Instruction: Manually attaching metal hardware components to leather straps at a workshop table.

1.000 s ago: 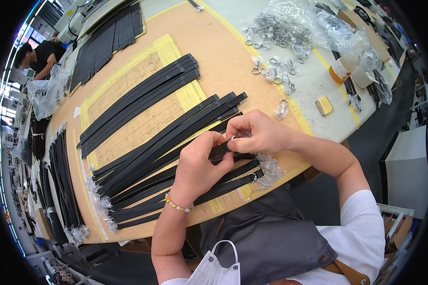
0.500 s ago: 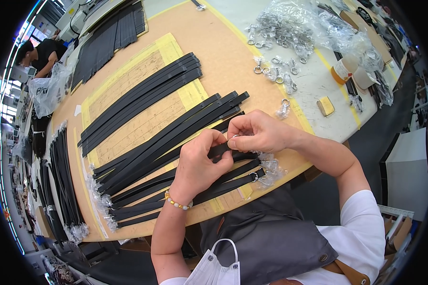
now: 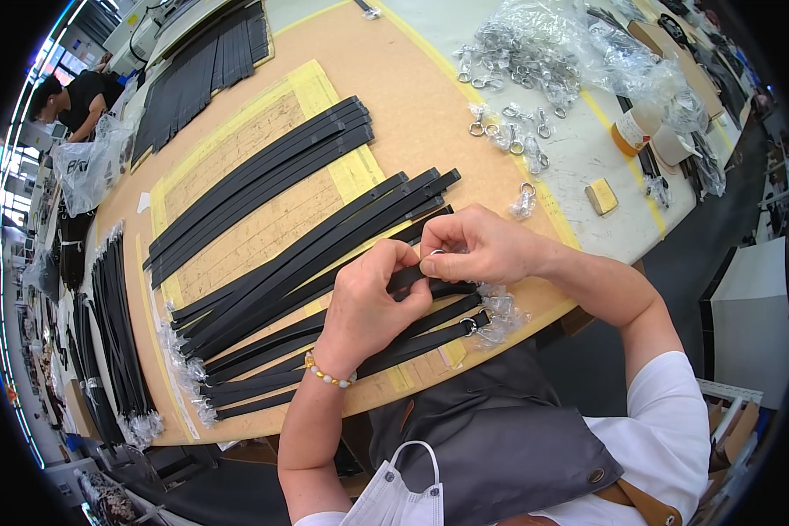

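Between my two hands, above the near part of the board, is the end of a black strap [image 3: 404, 279]. My left hand [image 3: 373, 294], with a beaded bracelet at its wrist, grips it between thumb and bent fingers. Close beside it, my right hand [image 3: 482, 250] is closed in a pinch at the strap's tip, where a bit of a metal ring shows; the fingers hide most of it. Under and beside my hands lie more black straps [image 3: 280, 337]. Several have plastic-wrapped metal hardware [image 3: 498, 316] at their ends.
Farther off lies another row of black straps [image 3: 263, 188] on the yellow-taped board [image 3: 412, 96]. To the right are a pile of wrapped metal clasps [image 3: 526, 66], a yellowish block [image 3: 600, 197] and a bottle of amber liquid [image 3: 633, 131]. A person [image 3: 83, 101] works at the far left.
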A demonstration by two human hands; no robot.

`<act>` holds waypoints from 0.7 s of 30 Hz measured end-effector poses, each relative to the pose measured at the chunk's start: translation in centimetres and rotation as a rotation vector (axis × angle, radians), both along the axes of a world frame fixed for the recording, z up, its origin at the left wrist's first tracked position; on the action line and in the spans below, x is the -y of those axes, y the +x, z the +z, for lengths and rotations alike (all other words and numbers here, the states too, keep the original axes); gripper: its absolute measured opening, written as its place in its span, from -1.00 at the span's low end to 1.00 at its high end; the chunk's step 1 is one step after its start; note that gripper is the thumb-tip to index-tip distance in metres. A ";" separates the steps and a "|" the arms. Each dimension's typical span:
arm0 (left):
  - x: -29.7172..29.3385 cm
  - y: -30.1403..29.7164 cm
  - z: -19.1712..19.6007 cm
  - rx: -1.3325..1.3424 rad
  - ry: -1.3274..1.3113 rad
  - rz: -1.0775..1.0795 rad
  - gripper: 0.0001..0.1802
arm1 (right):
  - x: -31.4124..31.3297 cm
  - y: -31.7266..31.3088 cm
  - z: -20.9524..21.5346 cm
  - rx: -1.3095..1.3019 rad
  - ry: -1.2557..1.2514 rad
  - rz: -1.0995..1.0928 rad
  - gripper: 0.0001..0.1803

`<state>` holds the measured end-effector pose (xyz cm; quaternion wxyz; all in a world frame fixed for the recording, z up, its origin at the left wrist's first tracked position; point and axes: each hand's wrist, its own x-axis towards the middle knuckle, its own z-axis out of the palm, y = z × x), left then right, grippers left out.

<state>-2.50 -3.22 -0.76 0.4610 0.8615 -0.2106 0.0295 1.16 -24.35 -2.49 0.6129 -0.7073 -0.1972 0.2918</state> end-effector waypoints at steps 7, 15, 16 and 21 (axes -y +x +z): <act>-0.2 0.1 -0.2 0.023 0.005 -0.049 -0.76 | -0.4 -0.4 -0.2 0.071 -0.056 -0.035 -0.74; -0.5 0.3 -0.3 0.120 -0.003 -0.096 -0.74 | -0.3 -0.5 0.0 0.031 -0.003 -0.030 -0.74; -0.5 0.3 -0.3 0.164 0.011 -0.112 -0.73 | -0.3 -0.5 0.0 -0.014 0.030 -0.014 -0.75; -0.4 0.2 -0.5 0.190 -0.011 -0.080 -0.72 | -0.4 -0.4 0.3 -0.150 0.077 0.031 -0.73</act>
